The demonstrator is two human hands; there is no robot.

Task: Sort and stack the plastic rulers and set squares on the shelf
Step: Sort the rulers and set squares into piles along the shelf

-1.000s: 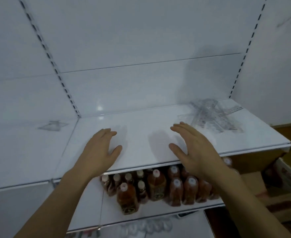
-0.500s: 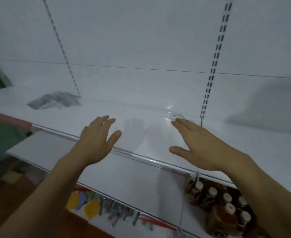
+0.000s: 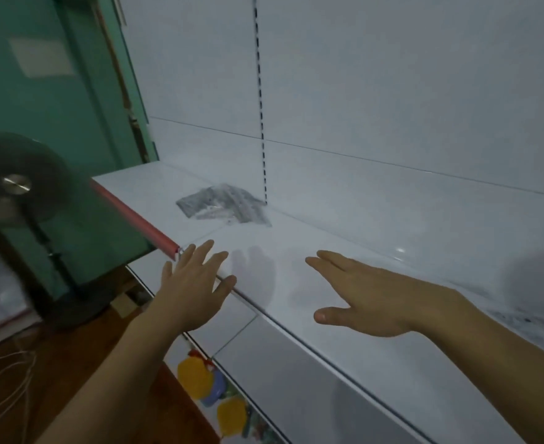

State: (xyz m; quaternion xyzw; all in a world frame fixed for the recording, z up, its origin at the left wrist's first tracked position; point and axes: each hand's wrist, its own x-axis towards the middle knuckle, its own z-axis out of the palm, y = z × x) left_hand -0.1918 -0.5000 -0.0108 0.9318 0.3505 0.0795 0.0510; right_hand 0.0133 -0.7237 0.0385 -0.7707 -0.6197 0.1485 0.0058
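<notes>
A small pile of clear plastic rulers and set squares (image 3: pixel 224 205) lies on the white shelf (image 3: pixel 328 251), near the back wall by the slotted upright. My left hand (image 3: pixel 193 283) hovers flat over the shelf's front edge, fingers spread, holding nothing. My right hand (image 3: pixel 373 293) is stretched out flat above the shelf, also empty. Both hands are short of the pile. At the right edge, by my right forearm, a blurred grey patch (image 3: pixel 527 325) lies on the shelf; I cannot tell what it is.
A red edge strip (image 3: pixel 132 216) runs along the shelf's left part. A standing fan (image 3: pixel 14 187) is at the left before a green wall. Coloured items (image 3: pixel 206 389) hang on a lower shelf. White cable (image 3: pixel 7 379) lies on the wooden floor.
My view has swung left along the shelf. The left pile of rulers has come close, the bottles and right pile have left view. Both hands stay open and empty.
</notes>
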